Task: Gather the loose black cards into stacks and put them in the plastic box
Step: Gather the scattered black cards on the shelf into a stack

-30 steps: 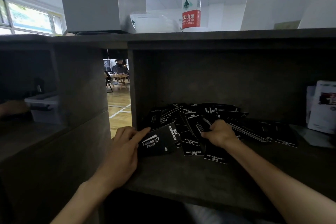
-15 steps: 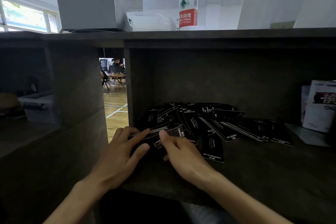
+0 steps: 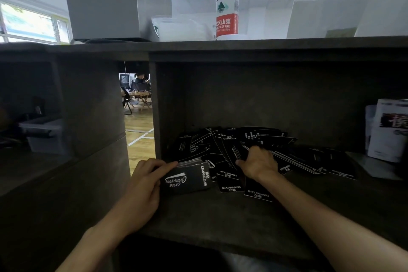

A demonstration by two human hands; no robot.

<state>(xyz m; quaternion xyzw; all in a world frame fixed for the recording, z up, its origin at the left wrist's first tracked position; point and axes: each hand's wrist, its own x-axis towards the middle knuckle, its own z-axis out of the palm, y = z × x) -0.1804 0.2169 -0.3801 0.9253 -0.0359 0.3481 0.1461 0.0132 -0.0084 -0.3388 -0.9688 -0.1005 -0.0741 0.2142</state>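
Head view: water bottle (image 3: 227,4) stands above loose black cards (image 3: 254,146), shelf (image 3: 220,216).

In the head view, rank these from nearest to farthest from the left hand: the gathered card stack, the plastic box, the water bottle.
1. Card stack: held at the left hand's fingers, on the shelf's left end.
2. Plastic box: in the left compartment, beyond the divider.
3. Water bottle: upright on the top surface, up and right.
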